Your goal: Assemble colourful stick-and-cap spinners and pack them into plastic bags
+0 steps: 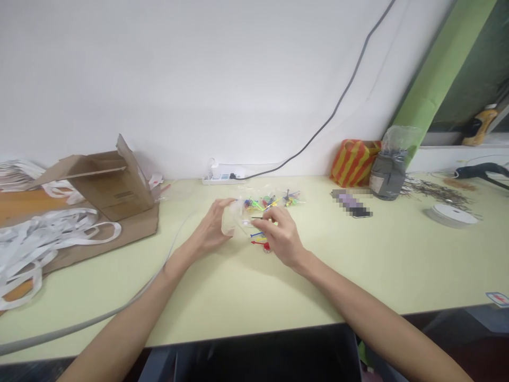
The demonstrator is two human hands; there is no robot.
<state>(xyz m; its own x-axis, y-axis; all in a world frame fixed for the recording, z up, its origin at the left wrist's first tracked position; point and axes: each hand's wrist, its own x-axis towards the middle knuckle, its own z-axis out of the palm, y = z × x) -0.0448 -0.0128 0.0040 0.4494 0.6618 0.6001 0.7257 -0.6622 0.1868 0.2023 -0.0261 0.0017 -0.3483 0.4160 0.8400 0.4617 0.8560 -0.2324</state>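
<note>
My left hand holds a small clear plastic bag by its edge, fingers curled round it. My right hand pinches a thin dark stick-like piece at the bag's mouth. Under and behind both hands lies a scatter of small coloured plastic picks, red, blue, yellow and green, on the pale green table. A red pick lies just below my right fingers.
An open cardboard box and white straps sit at the left. A white power strip lies by the wall. A striped orange bag, a grey pouch, a phone and a white roll stand at right. A grey cable crosses the front left.
</note>
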